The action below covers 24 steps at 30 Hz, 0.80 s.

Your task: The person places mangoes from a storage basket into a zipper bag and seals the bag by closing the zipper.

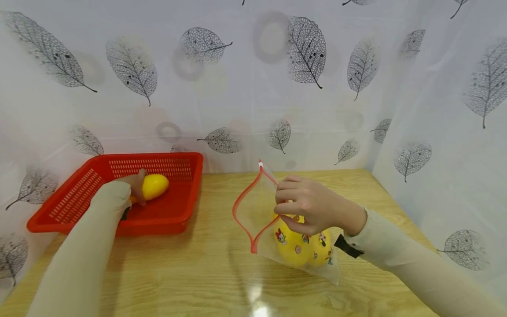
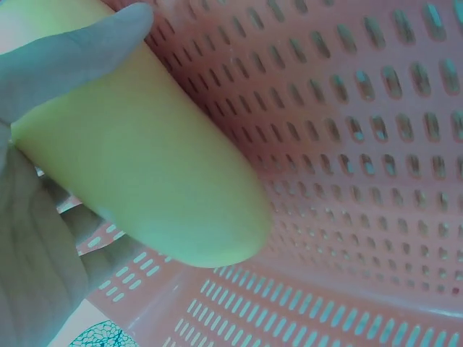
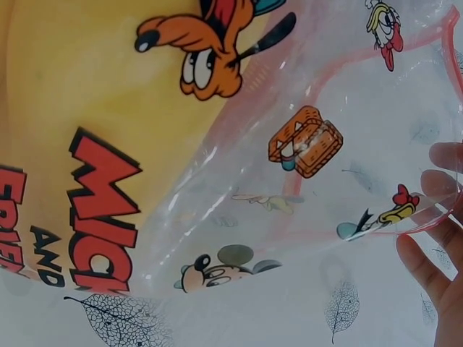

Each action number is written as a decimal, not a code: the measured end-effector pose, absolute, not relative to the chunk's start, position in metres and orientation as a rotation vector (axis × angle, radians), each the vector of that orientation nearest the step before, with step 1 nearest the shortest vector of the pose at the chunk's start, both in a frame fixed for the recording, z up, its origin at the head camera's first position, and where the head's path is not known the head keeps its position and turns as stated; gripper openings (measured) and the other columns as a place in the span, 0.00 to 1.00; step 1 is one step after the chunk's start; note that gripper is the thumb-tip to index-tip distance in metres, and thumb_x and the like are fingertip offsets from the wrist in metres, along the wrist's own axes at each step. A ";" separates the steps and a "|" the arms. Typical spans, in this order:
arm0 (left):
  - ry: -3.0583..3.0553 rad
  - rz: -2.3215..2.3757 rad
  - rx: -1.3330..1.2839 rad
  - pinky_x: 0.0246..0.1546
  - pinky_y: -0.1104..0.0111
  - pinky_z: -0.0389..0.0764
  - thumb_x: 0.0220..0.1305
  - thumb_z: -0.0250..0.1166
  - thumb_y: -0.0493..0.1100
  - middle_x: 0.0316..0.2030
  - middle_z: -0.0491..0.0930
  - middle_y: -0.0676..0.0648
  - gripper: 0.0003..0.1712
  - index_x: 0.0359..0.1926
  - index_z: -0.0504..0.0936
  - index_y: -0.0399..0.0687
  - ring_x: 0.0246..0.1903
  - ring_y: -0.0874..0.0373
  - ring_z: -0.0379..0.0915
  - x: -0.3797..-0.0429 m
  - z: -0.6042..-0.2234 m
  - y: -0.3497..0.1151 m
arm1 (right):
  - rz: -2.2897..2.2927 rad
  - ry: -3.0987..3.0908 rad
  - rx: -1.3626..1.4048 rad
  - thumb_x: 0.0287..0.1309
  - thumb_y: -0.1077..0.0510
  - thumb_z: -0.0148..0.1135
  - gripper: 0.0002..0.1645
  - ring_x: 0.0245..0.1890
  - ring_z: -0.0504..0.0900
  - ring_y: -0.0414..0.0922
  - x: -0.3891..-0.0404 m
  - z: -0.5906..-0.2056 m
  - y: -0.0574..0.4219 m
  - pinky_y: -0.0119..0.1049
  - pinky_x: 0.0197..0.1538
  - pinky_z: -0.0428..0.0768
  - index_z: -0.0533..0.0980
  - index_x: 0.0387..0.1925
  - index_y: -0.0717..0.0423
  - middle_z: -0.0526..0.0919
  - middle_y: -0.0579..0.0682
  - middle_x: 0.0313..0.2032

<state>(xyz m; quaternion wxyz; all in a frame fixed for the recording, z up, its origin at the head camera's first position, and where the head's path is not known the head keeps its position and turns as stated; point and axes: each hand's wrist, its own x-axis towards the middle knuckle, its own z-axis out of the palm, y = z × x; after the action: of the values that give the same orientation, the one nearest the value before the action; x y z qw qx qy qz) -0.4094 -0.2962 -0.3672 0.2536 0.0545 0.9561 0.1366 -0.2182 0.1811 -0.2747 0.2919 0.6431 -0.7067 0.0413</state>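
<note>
In the head view my left hand (image 1: 136, 184) is inside a red plastic basket (image 1: 158, 227), gripping a smooth yellow oblong thing (image 1: 156, 186). The left wrist view shows this oblong thing (image 2: 181, 181) with a rounded end, the thumb across it and fingers beneath; its exact kind is unclear. To the right, my right hand (image 1: 305, 206) pinches the rim of a clear zip bag (image 1: 239, 202) with a red seal, its mouth spread apart. Yellow contents (image 1: 291, 253) fill the bag's lower part, behind printed cartoon figures. In the right wrist view, fingers (image 3: 423, 267) touch the bag's edge.
A light wood table (image 1: 190, 273) lies under the basket and bag. White sheeting (image 1: 245, 97) with a leaf print hangs behind the table and on both sides. The basket has slotted walls and a raised rim around my left hand.
</note>
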 end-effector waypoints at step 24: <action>2.601 0.360 0.136 0.59 0.36 0.59 0.37 0.78 0.54 0.62 0.56 0.26 0.68 0.69 0.44 0.33 0.54 0.35 0.59 -0.412 -0.360 -0.295 | 0.111 -1.883 1.718 0.60 0.55 0.44 0.14 0.27 0.69 0.42 -0.218 -0.274 0.181 0.36 0.38 0.72 0.75 0.25 0.50 0.72 0.44 0.23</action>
<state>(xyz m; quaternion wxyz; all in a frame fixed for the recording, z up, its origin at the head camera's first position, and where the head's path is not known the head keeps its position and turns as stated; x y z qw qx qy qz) -0.4119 -0.2949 -0.3604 0.2533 0.0499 0.9570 0.1326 -0.2185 0.1807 -0.2742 0.2908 0.6443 -0.7061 0.0416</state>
